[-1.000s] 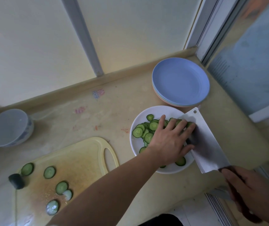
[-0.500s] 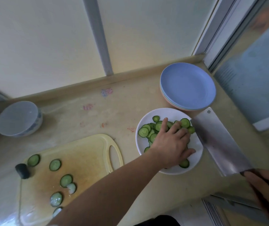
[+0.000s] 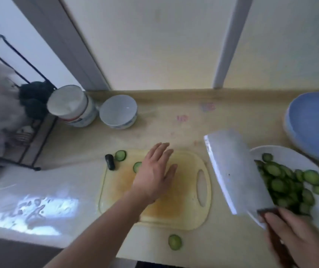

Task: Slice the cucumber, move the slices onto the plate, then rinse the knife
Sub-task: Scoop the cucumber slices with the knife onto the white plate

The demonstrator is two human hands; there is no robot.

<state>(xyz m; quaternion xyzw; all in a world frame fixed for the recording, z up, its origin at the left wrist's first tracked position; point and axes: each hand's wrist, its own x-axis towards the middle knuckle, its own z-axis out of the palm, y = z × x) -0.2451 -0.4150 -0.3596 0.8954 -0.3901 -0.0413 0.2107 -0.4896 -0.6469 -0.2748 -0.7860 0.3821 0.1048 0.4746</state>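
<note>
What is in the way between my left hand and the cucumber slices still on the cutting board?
Nothing visible. The left hand hangs open over the cutting board, right beside one slice at its thumb side; another slice lies past it near the dark cucumber end. The cleaver is off to the right.
</note>
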